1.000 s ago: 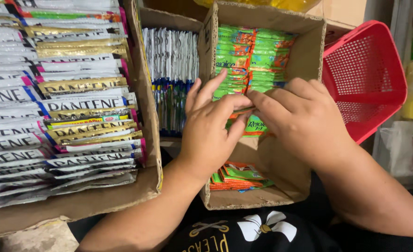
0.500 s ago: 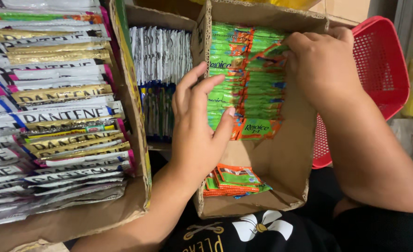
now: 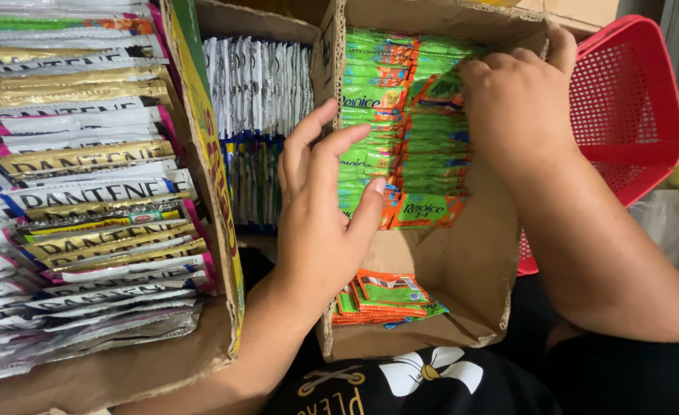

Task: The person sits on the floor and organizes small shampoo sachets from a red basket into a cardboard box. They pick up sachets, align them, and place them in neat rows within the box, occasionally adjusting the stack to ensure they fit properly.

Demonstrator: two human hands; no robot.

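Green sachets [image 3: 405, 131] stand packed in a row inside the cardboard box [image 3: 462, 269], between both hands. Left hand [image 3: 320, 207] presses its spread fingers against the row's near end; right hand [image 3: 516, 100] curls over the far end, its grip hidden. Loose sachets [image 3: 385, 296] lie below the left hand.

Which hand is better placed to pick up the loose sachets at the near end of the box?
Left. The left hand rests at the stack's near edge, just above the loose sachets. The right hand is at the far end of the cardboard box.
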